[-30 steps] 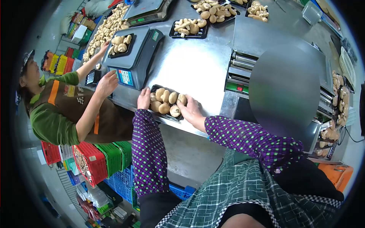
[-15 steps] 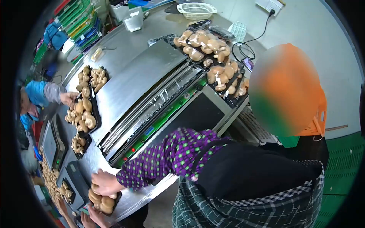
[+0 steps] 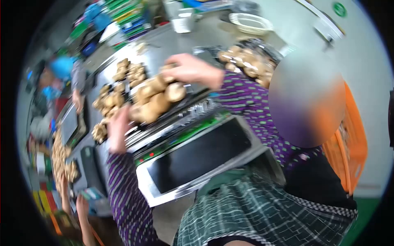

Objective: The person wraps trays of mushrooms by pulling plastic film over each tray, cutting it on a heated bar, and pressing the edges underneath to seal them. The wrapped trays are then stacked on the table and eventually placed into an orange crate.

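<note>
A dark tray heaped with large tan mushrooms [image 3: 154, 102] is held above the metal wrapping machine [image 3: 180, 121]. My left hand [image 3: 119, 129] grips its near left end, with the fingers curled at the edge. At the far right end my right hand [image 3: 188, 70] closes round the other side, beside a pale mushroom. Both hands are blurred by motion, and the mushrooms hide most of the tray. Below lies the machine's dark flat plate [image 3: 201, 153], in front of its green control strip.
More mushroom trays [image 3: 111, 100] stand left of the machine. Wrapped mushroom packs [image 3: 248, 61] lie behind it, near a white basket [image 3: 250, 23]. Scales [image 3: 88, 164] and loose mushrooms [image 3: 59, 151] are at the left. Co-workers' hands [image 3: 78, 100] show there. An orange crate [image 3: 349, 139] stands right.
My right hand has moved from a mushroom tray at the lower left up over the machine. Both hands now hold a tray there. The view has shifted, and a co-worker's hand has left the trays.
</note>
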The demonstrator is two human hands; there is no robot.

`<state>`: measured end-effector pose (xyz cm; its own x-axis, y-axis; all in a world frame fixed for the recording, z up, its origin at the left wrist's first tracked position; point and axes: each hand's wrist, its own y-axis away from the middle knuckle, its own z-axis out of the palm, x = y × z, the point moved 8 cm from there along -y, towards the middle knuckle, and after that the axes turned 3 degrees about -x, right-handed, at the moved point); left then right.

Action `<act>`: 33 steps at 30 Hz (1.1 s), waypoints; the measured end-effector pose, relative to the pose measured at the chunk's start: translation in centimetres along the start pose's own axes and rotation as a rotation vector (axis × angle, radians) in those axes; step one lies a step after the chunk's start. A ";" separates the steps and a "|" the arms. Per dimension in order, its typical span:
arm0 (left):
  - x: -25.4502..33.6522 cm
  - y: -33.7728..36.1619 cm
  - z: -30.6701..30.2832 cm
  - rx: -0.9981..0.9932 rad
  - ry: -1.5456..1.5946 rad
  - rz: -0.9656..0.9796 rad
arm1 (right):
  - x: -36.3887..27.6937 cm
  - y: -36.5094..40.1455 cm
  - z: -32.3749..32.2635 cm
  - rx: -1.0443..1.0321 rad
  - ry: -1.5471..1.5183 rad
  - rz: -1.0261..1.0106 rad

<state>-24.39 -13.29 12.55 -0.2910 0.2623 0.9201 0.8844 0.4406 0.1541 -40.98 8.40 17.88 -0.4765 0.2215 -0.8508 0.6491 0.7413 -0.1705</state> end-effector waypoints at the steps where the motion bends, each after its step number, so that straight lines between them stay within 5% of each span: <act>1: 1.3 0.2 1.9 -0.004 0.014 -0.047 | 1.3 -0.3 -1.1 0.050 0.160 0.005; 2: 1.5 -0.4 3.4 -0.008 0.039 -0.017 | 1.3 1.5 -1.7 -0.067 0.021 0.263; 4: 1.2 -1.8 5.3 -0.027 -0.004 -0.020 | 4.8 0.6 -2.2 0.069 0.082 0.138; 9: 0.2 -3.9 6.0 0.034 -0.047 0.005 | 8.2 0.4 -0.4 0.010 -0.180 0.265; 17: -1.7 -4.8 4.7 0.047 -0.068 0.010 | 9.2 -0.1 0.4 -0.033 0.101 0.134; 21: 0.9 0.3 1.9 0.250 -0.505 0.409 | 7.8 1.9 -1.5 0.031 0.185 0.072; 24: -0.4 4.9 0.6 0.211 -0.947 0.201 | 7.0 6.6 -5.9 0.056 0.454 0.097; 25: -0.8 6.0 0.4 0.257 -0.970 0.302 | 6.6 8.8 -7.1 0.066 0.549 0.241; 29: -2.6 5.6 1.6 0.177 -1.157 0.208 | 8.0 11.5 -3.8 -0.275 0.890 0.458; 31: -2.5 5.0 2.5 -0.022 -0.878 -0.064 | 8.1 11.0 -2.9 -0.228 0.674 0.473; 33: -2.9 4.9 2.3 0.028 -0.701 -0.009 | 10.2 11.0 -2.2 -0.198 0.500 0.359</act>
<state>-20.07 -9.88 9.81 -0.4732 0.7465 0.4677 0.8740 0.4645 0.1428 -40.02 20.19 8.41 -0.4996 0.7107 -0.4952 0.7205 0.6583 0.2179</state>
